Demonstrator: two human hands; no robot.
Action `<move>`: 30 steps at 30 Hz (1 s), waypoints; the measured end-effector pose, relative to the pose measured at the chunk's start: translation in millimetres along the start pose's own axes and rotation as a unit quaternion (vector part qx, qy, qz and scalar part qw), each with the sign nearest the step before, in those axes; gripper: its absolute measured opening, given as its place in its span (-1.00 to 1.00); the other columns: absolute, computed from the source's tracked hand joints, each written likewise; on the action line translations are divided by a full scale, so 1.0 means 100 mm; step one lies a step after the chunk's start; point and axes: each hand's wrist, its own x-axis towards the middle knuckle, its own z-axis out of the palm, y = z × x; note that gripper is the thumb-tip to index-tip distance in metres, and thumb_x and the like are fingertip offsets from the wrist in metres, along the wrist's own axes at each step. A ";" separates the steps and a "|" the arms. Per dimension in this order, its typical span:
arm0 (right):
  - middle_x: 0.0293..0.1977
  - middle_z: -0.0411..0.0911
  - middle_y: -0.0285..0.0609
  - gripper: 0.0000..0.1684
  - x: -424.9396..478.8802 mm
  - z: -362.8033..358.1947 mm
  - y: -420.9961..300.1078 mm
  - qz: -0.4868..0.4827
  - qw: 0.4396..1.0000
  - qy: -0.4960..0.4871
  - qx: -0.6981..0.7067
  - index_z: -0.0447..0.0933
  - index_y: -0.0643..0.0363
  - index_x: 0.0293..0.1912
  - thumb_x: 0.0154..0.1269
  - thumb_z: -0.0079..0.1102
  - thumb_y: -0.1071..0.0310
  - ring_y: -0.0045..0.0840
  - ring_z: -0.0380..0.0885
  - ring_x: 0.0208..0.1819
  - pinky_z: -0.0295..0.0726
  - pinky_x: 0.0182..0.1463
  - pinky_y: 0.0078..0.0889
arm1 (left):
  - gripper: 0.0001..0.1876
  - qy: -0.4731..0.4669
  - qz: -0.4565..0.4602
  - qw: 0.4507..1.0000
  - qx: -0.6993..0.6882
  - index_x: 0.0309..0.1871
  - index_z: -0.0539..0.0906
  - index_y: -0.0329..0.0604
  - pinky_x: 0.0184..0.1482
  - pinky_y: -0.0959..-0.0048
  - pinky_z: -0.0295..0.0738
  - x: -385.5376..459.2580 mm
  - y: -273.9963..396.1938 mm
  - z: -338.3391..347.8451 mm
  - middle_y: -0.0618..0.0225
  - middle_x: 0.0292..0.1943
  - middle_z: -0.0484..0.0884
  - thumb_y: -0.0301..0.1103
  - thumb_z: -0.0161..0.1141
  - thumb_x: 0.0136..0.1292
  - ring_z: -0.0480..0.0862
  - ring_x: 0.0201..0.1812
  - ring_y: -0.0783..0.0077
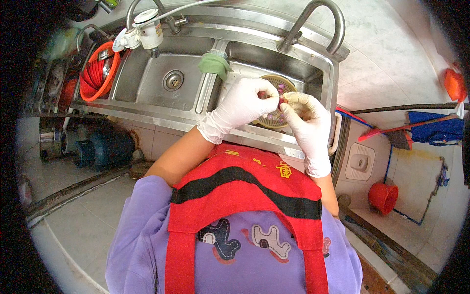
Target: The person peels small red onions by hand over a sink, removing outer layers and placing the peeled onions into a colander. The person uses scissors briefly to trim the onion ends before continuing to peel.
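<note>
White disposable gloves cover both hands, which meet above the right sink basin. My left hand [253, 97] pinches a small dark red piece [282, 101], too small to name surely, between thumb and forefinger. The fingertips of my right hand [310, 114] grip the same piece from the other side. Below them in the basin sits a round slotted plastic basket [279, 80] with purple scraps, perhaps onion skin, partly hidden by my hands. A green cloth [214, 65] hangs over the divider between the basins, left of the basket.
The steel sink's middle basin [158, 81] has a drain. An orange-red basket [114, 58] stands at the left. A curved faucet [314, 14] rises behind the right basin; a white filter unit [148, 31] is on another faucet. A red bucket [383, 197] stands on the floor at right.
</note>
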 end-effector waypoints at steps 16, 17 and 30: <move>-0.36 0.59 -0.23 -0.82 0.04 0.03 0.00 0.014 0.994 -0.024 0.108 0.53 0.31 -0.21 0.13 0.15 0.57 -0.68 0.55 -0.34 0.56 -0.22 -0.65 | -0.92 0.045 0.037 0.997 -0.055 -0.53 0.56 -0.25 -0.51 0.65 0.35 -0.01 -0.04 0.03 0.49 -0.62 0.51 -0.46 0.20 -0.01 0.44 -0.57 0.69; -0.34 0.58 -0.21 -0.81 0.07 0.02 -0.03 0.033 0.988 -0.032 0.149 0.52 0.32 -0.20 0.13 0.12 0.59 -0.64 0.56 -0.33 0.58 -0.21 -0.62 | -0.93 0.051 0.024 0.995 -0.086 -0.52 0.57 -0.24 -0.52 0.67 0.35 -0.01 -0.05 0.04 0.50 -0.61 0.51 -0.47 0.19 0.02 0.44 -0.57 0.71; -0.28 0.53 -0.17 -0.82 0.20 -0.04 0.14 0.062 0.966 -0.019 0.250 0.47 0.31 -0.19 0.16 0.12 0.56 -0.58 0.56 -0.29 0.61 -0.27 -0.59 | -0.79 -0.057 -0.095 0.975 -0.191 -0.14 0.60 -0.21 -0.64 0.72 0.20 0.06 0.09 -0.01 0.53 -0.58 0.49 -0.45 0.19 0.14 0.36 -0.64 0.76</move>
